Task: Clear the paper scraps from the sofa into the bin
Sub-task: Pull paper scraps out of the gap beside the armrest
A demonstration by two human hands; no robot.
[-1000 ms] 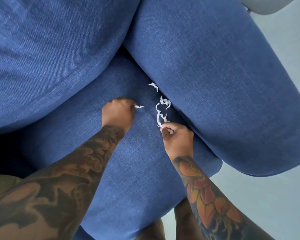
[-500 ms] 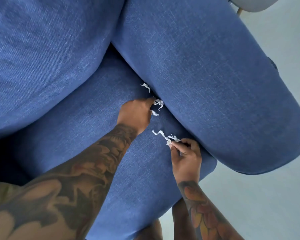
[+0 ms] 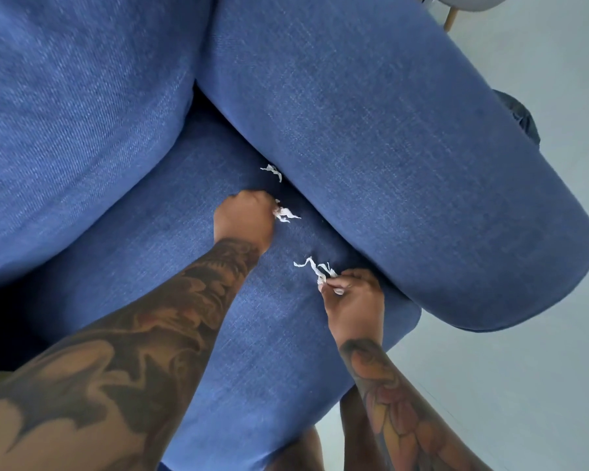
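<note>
Blue sofa seat (image 3: 191,334) beneath me, my left hand (image 3: 244,220) pinches crumpled scraps (image 3: 286,214), my right hand (image 3: 352,300) grips a strip (image 3: 315,268), one scrap (image 3: 272,171) remains beside the armrest (image 3: 405,164), and nothing looks binned yet.

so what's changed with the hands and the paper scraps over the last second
The left hand reached toward the armrest and now pinches a scrap cluster it had not held. The right hand lifted its long strip off the seat cushion and drew it back toward the person. The lone scrap in the crease by the armrest stayed put.
</note>
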